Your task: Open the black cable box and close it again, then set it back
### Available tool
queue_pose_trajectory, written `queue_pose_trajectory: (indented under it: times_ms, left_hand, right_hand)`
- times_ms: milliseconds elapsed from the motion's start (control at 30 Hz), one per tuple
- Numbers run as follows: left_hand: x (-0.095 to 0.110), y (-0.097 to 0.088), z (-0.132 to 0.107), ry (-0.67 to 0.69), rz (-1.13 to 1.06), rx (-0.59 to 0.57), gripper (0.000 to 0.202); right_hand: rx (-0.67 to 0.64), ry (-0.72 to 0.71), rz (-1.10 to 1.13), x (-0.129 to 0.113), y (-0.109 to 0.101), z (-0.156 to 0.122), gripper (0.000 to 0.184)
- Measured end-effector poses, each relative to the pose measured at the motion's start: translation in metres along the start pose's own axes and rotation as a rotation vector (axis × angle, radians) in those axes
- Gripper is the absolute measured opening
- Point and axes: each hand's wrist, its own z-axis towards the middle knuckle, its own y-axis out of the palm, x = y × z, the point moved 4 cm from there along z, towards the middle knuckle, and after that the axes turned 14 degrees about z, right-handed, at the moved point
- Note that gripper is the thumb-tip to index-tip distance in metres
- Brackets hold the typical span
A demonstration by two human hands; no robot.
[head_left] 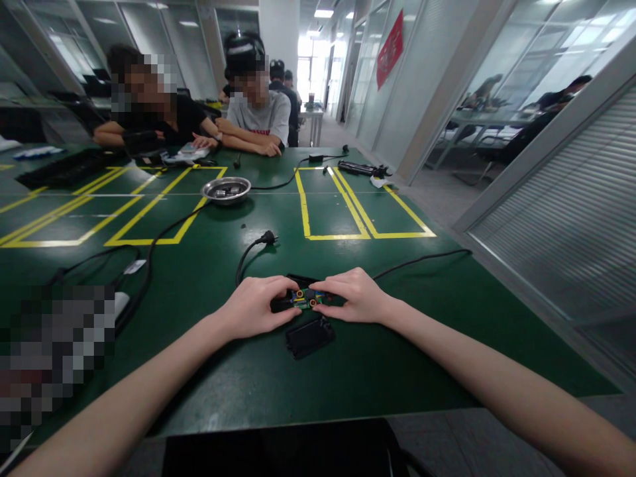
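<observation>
Between my two hands is a small green circuit board [309, 298] with copper-wound coils and other parts on it. My left hand [261, 305] pinches its left end between thumb and fingers. At the right end, my right hand [354, 296] grips it the same way. Just in front of the board, nearer to me, a black plastic casing half [310, 338] lies on the table. Another dark piece [303, 279] shows partly behind the board. A black cable with a plug [269, 238] curves up beyond my left hand.
A metal bowl [226, 190] holding small parts stands on the green table [397, 371]. Yellow tape [338, 236] marks rectangles farther off. A black cord [422, 262] runs right, and another black device [362, 169] lies at the back. Two people sit across the table.
</observation>
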Motion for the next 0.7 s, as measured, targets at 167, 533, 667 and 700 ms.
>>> queue_pose_trajectory:
  times_ms: [167, 533, 667, 700]
  left_hand:
    - [0.0014, -0.0032, -0.0007, 0.019, -0.013, 0.025, 0.024]
    - [0.005, -0.0035, -0.0016, 0.046, -0.035, -0.044, 0.032]
    - [0.0052, -0.0038, -0.001, 0.022, 0.012, -0.077, 0.05]
    - [0.0049, -0.0044, -0.0008, 0.013, 0.025, -0.077, 0.054]
  right_hand:
    - [-0.005, -0.018, -0.008, -0.002, -0.0006, 0.0003, 0.022]
    - [-0.056, 0.03, 0.075, -0.0047, 0.0006, -0.0006, 0.025]
    - [-0.039, 0.029, 0.102, -0.0056, -0.0004, 0.0003, 0.025]
    - [-0.041, 0.031, 0.105, -0.0058, -0.0008, 0.0003, 0.025]
